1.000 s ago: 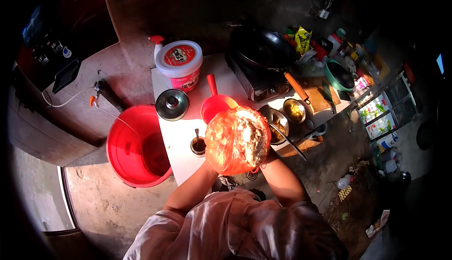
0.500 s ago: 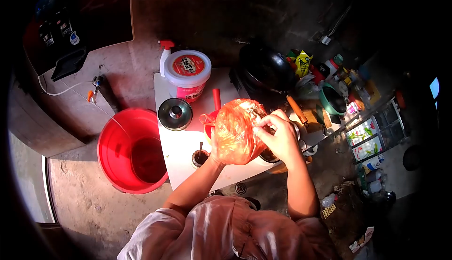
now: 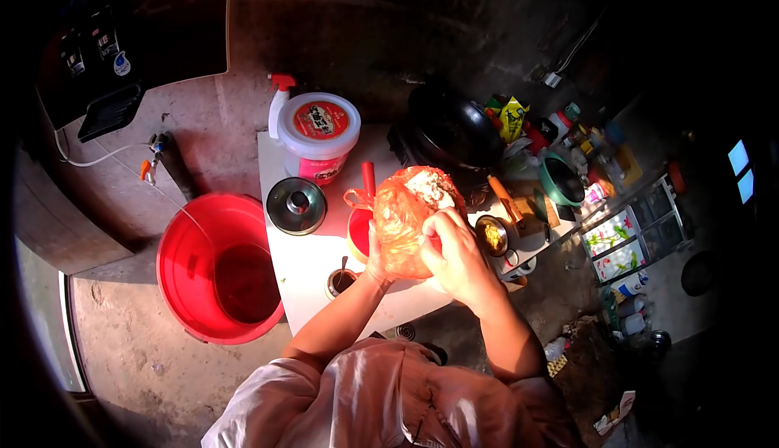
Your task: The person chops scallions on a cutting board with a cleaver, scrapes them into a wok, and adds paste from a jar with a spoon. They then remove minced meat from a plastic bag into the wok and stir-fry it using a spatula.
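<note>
Your right hand (image 3: pixel 462 257) is drawn in narrow at the near right side of the orange plastic bag (image 3: pixel 399 222), thumb and fingertips close together against it; you cannot tell from here whether a fold of the film is caught between them. Your left hand (image 3: pixel 378 263) holds the bag from its left side, thumb up along the film and the other fingers mostly hidden, so the bag's weight seems to rest on that palm, which would leave the right fingers free for finer work. The bag is in front of you above the table (image 3: pixel 312 257), a loose loop of film sticking out at its left and the pale, lumpy contents (image 3: pixel 434 187) showing at the top. Partly behind the bag lies a red dipper (image 3: pixel 368 178), its handle pointing away from you. Just beside your left wrist stands a dark jar (image 3: pixel 341 282) with a spoon in it, and farther left a glass lid (image 3: pixel 297 206) lies knob up, probably so it can be lifted easily. Beyond are a white-lidded bucket (image 3: pixel 321 146) and a black wok (image 3: pixel 458 135); a large red tub (image 3: pixel 182 273) stands on the floor left of the table.
</note>
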The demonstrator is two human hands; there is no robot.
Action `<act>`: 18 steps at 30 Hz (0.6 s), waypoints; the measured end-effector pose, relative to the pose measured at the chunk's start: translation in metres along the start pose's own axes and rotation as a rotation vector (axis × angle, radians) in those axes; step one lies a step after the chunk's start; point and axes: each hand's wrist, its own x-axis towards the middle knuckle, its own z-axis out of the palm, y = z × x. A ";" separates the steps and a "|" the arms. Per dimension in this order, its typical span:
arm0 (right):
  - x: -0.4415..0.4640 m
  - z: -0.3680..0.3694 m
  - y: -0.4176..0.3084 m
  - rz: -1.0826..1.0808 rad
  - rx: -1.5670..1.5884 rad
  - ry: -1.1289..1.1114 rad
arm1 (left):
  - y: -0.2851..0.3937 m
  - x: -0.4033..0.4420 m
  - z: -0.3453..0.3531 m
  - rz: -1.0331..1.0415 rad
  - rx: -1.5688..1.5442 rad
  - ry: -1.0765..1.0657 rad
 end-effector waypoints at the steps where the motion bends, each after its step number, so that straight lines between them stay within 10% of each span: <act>1: -0.003 0.005 -0.002 -0.013 -0.052 0.000 | -0.001 0.003 0.000 0.001 -0.003 -0.004; 18: -0.010 0.010 -0.030 0.175 -0.428 0.041 | -0.006 0.013 0.019 0.153 0.113 -0.019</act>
